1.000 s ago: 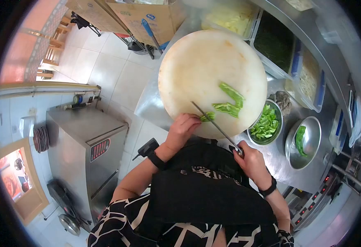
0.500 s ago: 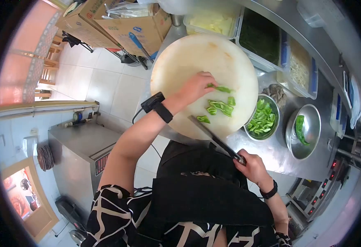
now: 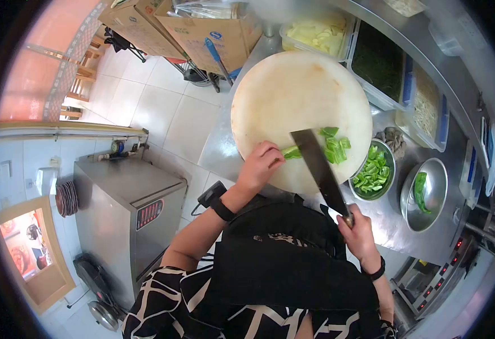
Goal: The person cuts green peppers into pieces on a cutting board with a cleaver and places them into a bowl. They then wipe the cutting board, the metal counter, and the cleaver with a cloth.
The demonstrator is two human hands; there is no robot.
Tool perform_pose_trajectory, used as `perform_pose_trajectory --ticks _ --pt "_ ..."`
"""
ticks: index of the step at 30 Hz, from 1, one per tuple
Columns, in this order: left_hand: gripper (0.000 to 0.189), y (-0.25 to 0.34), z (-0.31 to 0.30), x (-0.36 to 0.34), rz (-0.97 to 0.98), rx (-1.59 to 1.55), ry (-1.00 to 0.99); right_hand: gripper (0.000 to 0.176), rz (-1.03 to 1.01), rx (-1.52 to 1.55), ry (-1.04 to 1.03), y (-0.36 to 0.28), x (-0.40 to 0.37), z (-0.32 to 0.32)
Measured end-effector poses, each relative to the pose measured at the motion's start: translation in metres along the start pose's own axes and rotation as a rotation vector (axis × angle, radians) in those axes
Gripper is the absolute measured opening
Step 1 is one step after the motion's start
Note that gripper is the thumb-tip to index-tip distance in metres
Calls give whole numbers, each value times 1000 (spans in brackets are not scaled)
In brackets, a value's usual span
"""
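Observation:
My left hand (image 3: pixel 258 168) is at the near left edge of the round cutting board (image 3: pixel 292 85), its fingers closed on a strip of green pepper (image 3: pixel 291 152). In my right hand (image 3: pixel 358 234) is the handle of a cleaver (image 3: pixel 322 169), whose dark blade points up and left over the board. Cut green pepper pieces (image 3: pixel 336 148) lie just right of the blade. Beside the board stands a metal bowl (image 3: pixel 395 179) of chopped green pepper (image 3: pixel 373 172). A larger metal bowl (image 3: pixel 439 195) farther right holds a whole green pepper (image 3: pixel 420 192).
Plastic tubs (image 3: pixel 344 34) of food line the back of the steel counter (image 3: pixel 216 148). A crumpled cloth (image 3: pixel 394 138) lies behind the smaller bowl. Cardboard boxes (image 3: pixel 225 42) stand at the back left, and a steel cabinet (image 3: pixel 117 192) stands at the left.
My left hand has moved toward me, to the board's near left edge, with a pepper strip. The cleaver has swung up over the board, beside the cut pieces. The view has shifted.

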State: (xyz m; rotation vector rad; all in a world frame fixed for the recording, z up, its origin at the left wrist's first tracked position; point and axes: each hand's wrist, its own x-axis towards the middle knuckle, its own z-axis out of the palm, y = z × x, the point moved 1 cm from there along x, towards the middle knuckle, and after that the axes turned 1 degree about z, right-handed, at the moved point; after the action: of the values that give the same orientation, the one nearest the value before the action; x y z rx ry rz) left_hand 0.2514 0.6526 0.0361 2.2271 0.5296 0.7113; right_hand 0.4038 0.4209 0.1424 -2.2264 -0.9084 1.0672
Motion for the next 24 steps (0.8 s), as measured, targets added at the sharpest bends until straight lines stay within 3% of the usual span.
perform_pose_trajectory --ticks 3,6,8,9,11,12,17,24 --pt "14 -3 3 -7 -23 -28 -1 22 -29 -90 -59 -10 24 13" --pt "27 -3 7 -5 -141 -77 -114 21 -4 -32 -30 -2 23 9" --pt "54 14 11 9 -166 16 -28 20 -6 -28 0 13 10 5" --pt "54 24 16 18 -153 12 -40 17 85 147 11 25 -2 2" --pt "87 45 35 35 -94 339 -137 15 185 331 37 50 -26 -3" --pt "95 48 47 44 -84 364 -200 13 203 463 128 62 -39 -5" --pt "85 64 106 81 122 304 -322 8 313 802 491 108 -91 -12" --pt "71 113 207 98 234 205 -452 11 401 917 828 175 -146 -20"
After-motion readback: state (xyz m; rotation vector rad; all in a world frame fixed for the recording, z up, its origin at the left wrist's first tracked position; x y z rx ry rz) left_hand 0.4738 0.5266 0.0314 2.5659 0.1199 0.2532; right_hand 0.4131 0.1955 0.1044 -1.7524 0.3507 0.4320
